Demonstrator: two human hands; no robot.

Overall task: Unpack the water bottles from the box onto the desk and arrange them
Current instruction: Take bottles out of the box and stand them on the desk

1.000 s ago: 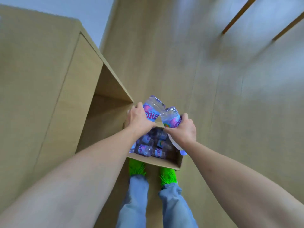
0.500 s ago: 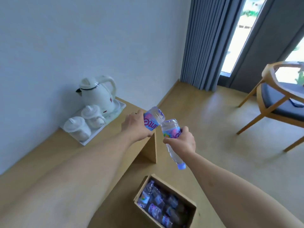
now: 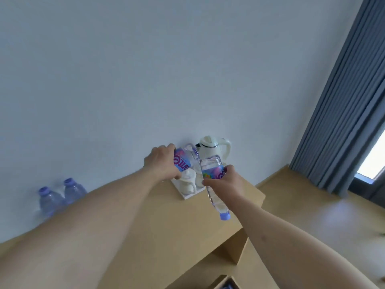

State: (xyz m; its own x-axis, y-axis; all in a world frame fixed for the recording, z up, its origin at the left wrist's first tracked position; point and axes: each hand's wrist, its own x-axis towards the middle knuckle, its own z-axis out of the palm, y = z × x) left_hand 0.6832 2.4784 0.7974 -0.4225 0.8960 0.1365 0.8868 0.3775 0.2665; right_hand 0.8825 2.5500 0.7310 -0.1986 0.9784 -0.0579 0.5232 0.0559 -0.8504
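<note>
My left hand (image 3: 161, 163) grips a clear water bottle (image 3: 184, 159) with a blue and pink label, held above the wooden desk (image 3: 166, 226). My right hand (image 3: 224, 182) holds a second water bottle (image 3: 212, 174) upside down, its purple cap (image 3: 224, 216) pointing down toward me. Both bottles hang in the air in front of the kettle tray. Two more water bottles (image 3: 56, 197) with purple caps stand upright on the desk by the wall at the left, partly hidden by my left forearm. A corner of the cardboard box (image 3: 226, 283) shows at the bottom edge.
A white kettle (image 3: 214, 148) and white cups (image 3: 187, 182) sit on a white tray (image 3: 187, 197) at the desk's far end by the wall. Grey curtains (image 3: 343, 111) hang at the right above the wooden floor (image 3: 323, 215).
Both hands lifted the two bottles out of the box and carried them up over the desk. The view swung up from the floor to the wall and desk.
</note>
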